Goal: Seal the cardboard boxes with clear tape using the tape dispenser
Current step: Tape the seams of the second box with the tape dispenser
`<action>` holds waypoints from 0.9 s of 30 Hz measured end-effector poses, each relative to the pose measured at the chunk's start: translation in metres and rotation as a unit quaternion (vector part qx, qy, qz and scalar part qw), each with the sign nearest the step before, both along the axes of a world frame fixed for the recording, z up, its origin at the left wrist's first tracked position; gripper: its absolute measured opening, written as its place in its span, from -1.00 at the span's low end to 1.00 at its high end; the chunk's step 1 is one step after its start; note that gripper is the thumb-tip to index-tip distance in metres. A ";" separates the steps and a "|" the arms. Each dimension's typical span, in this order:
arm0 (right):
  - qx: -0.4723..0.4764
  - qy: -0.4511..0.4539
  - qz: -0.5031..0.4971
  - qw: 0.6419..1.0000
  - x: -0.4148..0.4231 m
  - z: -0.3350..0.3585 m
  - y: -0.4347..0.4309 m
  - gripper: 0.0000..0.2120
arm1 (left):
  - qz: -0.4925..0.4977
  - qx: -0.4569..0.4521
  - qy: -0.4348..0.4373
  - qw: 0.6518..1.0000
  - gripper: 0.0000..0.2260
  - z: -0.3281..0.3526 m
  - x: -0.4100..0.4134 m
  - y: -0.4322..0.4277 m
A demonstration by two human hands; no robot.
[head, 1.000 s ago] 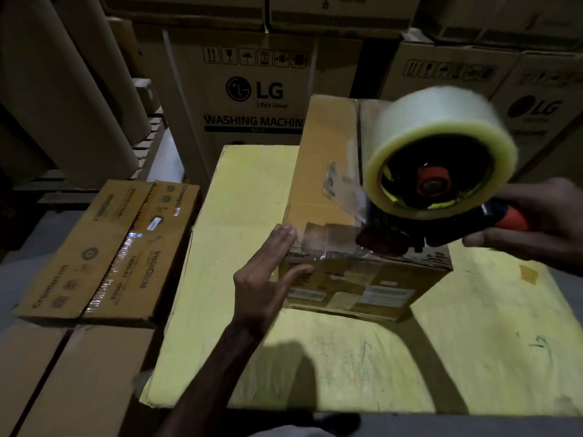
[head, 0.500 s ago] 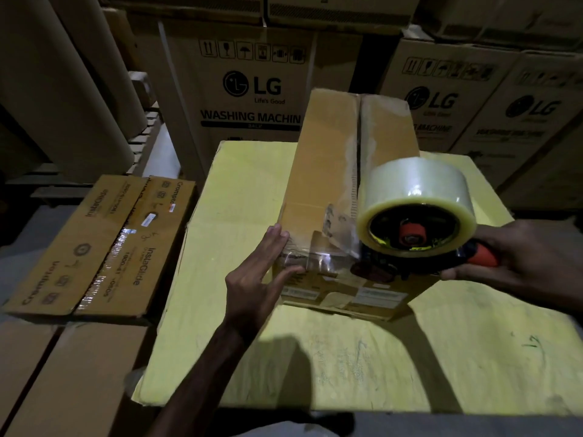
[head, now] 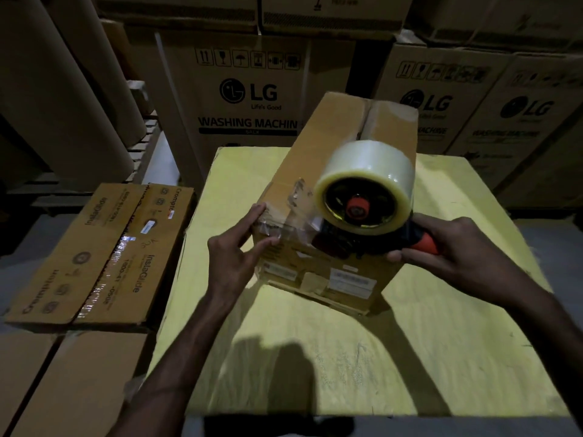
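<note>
Lower now than a second ago, the tape dispenser (head: 358,234) has come down from above the cardboard box (head: 315,159) to its near top edge, and my left hand (head: 233,257) has slid up to the near left corner.

Nearest me is the yellow tabletop (head: 378,357), with the box sitting toward its far middle. My left hand lies open, with straight fingers resting on the crinkled tape at that corner. My right hand (head: 448,247) is wrapped around the dispenser's orange handle, just right of the box's near face.

I judge the step to be anchoring the tape end before a pull toward the far end. To do it well, I would press the end flat over the near edge, brace the box with my left hand, and keep the dispenser low and lined up with the centre seam so the strip lands straight.

On the box, the brown flaps meet along a seam running near to far. Glossy film already shows beside it, and white labels sit on the near face. The roll of clear tape (head: 372,165) looks thick and nearly full.

Left of the tabletop lies a Crompton carton (head: 104,253) with a taped seam. LG washing machine cartons (head: 249,99) are stacked at the far side.
</note>
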State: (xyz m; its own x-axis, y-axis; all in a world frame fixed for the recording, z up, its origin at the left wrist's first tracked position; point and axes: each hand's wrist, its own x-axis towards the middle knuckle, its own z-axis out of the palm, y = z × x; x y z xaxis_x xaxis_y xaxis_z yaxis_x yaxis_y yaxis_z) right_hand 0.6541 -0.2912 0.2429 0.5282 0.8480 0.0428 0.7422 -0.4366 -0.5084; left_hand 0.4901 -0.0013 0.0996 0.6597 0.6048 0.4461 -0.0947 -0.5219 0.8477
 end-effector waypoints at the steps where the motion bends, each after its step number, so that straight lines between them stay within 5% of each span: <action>1: -0.015 0.000 -0.004 1.000 -0.001 0.001 0.004 -0.48 | -0.002 0.002 0.005 1.000 -0.39 0.000 0.003 0.008; 4: -0.046 -0.034 -0.017 0.998 -0.001 0.000 0.013 -0.35 | -0.004 0.010 0.020 1.000 -0.38 0.000 0.010 0.023; 11: -0.072 -0.062 -0.026 0.995 -0.009 0.003 0.003 -0.50 | 0.004 0.040 0.011 0.999 -0.40 -0.013 0.015 0.026; 22: -0.076 -0.087 -0.083 0.990 -0.016 0.001 -0.058 -0.34 | -0.006 0.041 0.004 0.999 -0.42 -0.019 0.018 0.027; 27: -0.072 -0.091 -0.086 0.990 -0.024 0.005 -0.052 -0.41 | 0.064 0.280 0.079 0.955 -0.39 -0.026 0.012 0.018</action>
